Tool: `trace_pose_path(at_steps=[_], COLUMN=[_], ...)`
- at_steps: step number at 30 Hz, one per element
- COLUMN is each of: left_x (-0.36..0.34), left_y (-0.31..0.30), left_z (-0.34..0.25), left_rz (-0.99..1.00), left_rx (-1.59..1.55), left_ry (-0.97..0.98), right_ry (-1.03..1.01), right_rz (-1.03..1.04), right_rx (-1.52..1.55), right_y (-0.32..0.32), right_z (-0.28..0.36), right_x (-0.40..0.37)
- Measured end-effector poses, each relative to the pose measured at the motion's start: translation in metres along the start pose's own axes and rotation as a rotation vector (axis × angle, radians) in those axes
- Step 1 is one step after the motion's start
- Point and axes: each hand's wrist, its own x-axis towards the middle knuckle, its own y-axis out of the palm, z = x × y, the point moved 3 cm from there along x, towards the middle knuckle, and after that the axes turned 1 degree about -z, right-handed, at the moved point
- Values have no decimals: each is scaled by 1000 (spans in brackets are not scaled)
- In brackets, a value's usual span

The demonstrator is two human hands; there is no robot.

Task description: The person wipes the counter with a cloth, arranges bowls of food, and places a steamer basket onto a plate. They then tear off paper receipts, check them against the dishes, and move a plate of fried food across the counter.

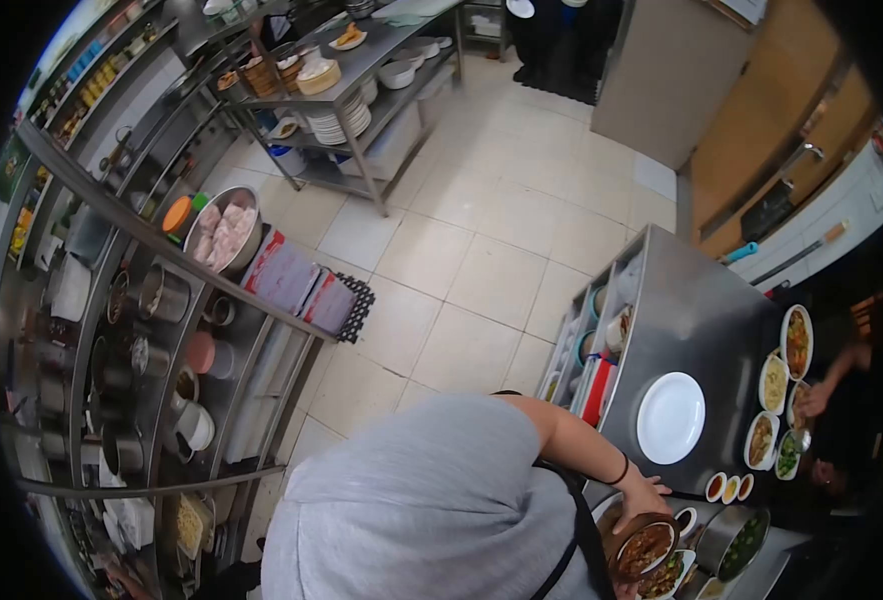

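My left hand reaches in from the grey-sleeved shoulder and is closed on the upper rim of a brown bowl. The bowl is tilted and holds reddish-brown food in sauce. At the bottom edge, a small part of my right hand shows against the bowl's lower side; most of its fingers are out of view. Below the bowl's rim lies a white dish with mixed food. A small cup of dark sauce stands beside them.
A white plate rests on the steel counter. Three small sauce cups and a pot of greens stand nearby. Another person's hand is over several filled dishes. Steel shelves line the left.
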Motion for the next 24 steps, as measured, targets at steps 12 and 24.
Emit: trace_pose_path(at_steps=[12,24], left_x=[-2,2], left_y=[0,-36], left_z=[1,-29], left_rz=[-71,-80], left_rx=[34,122], left_ry=[-15,98], right_ry=[49,-66], right_rz=[129,-244], right_rx=[-96,-164], right_y=[-29,10], right_z=[-4,33], right_x=[-2,-41])
